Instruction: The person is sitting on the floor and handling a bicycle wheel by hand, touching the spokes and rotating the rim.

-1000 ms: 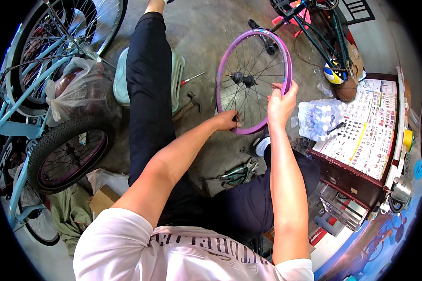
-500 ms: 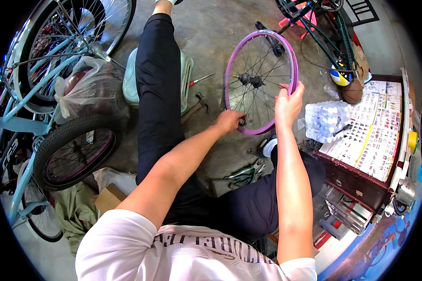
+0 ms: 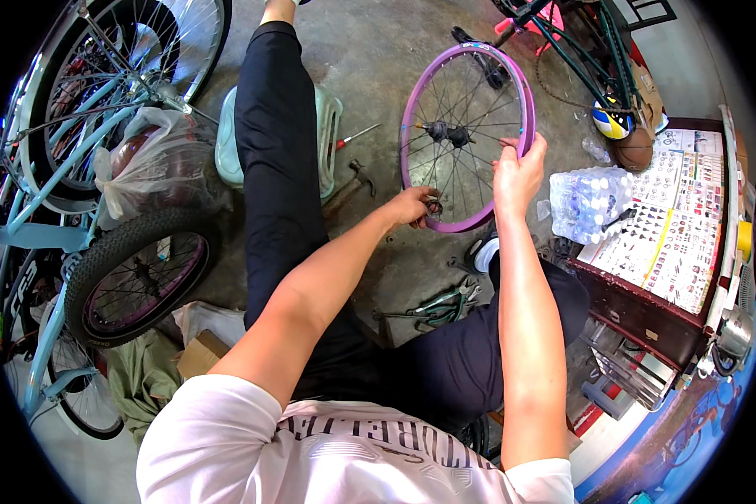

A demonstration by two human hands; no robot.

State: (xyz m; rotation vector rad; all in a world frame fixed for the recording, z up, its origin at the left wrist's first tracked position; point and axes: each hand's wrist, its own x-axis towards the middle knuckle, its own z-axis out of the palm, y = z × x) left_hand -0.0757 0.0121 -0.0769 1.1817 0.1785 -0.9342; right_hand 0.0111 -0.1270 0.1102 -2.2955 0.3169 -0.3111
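Note:
A bicycle wheel with a purple rim (image 3: pixel 406 143), thin dark spokes and a black hub (image 3: pixel 447 134) is held up in front of me without a tyre. My right hand (image 3: pixel 519 178) grips the rim on its right side, thumb and fingers closed around it. At the lower left of the rim, my left hand (image 3: pixel 407 207) is closed on a small dark round spoke wrench (image 3: pixel 433 207) near the spoke ends. Its fingers partly hide the wrench, so its exact fit on a spoke cannot be seen.
Left of the wheel lie a screwdriver (image 3: pixel 359 134) and a hammer (image 3: pixel 359 172), beside a pale green stool (image 3: pixel 228 151). Pliers (image 3: pixel 441 304) are by my bent leg. Bottled water (image 3: pixel 592 204) stands near a dark red cabinet (image 3: pixel 626 315); a fat-tyred wheel (image 3: pixel 101 252) leans at left.
The wheel is tilted slightly differently, its lower edge a little higher in view. My left hand has rolled slightly around the wrench; my right hand keeps its grip on the rim.

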